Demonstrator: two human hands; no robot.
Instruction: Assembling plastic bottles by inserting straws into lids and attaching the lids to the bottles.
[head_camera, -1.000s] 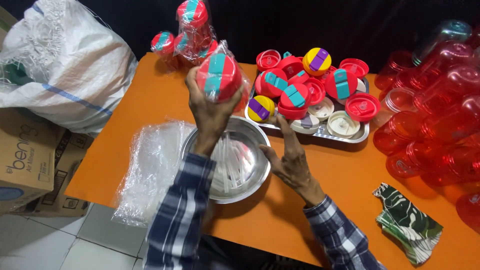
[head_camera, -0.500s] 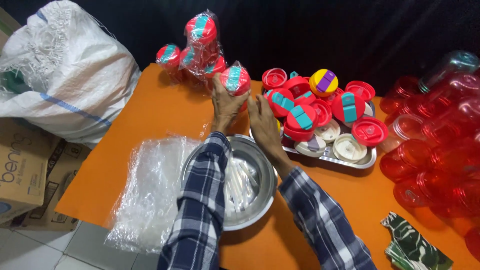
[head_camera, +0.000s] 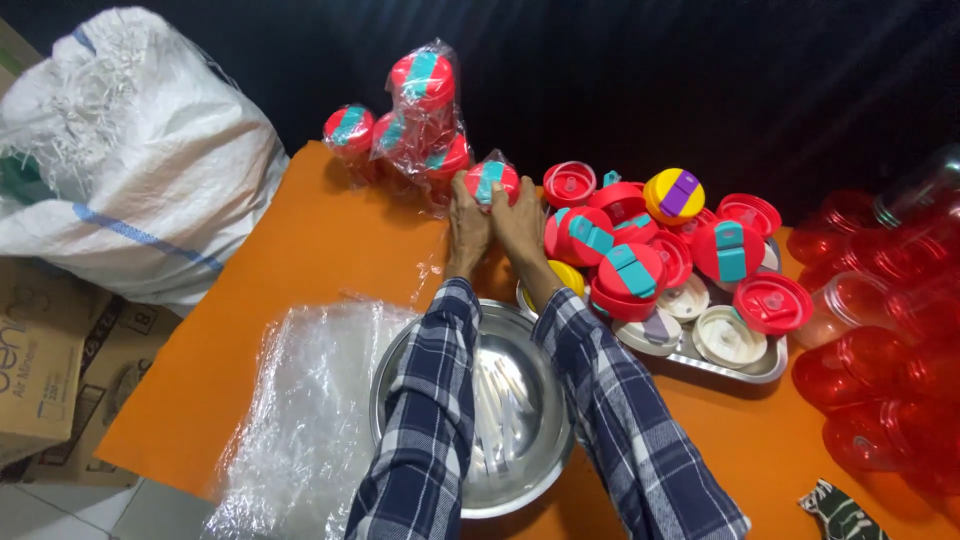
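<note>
My left hand (head_camera: 466, 226) and my right hand (head_camera: 519, 226) reach side by side to the far edge of the orange table (head_camera: 300, 260). Both close around a red cup with a teal lid strip wrapped in clear plastic (head_camera: 490, 180), which rests on the table. It stands just right of a pile of other wrapped red cups (head_camera: 415, 115). My plaid sleeves pass over a steel bowl (head_camera: 510, 420) holding white straws.
A steel tray (head_camera: 740, 370) right of my hands holds several red, yellow and white lids. Stacked red cups (head_camera: 890, 330) lie at the far right. Clear plastic bags (head_camera: 300, 420) lie left of the bowl. A white sack (head_camera: 130, 150) and cardboard boxes (head_camera: 40, 370) stand beyond the left edge.
My left hand carried the wrapped cup from above the bowl out to the far edge. My right hand joined it there, and the cup now stands beside the pile.
</note>
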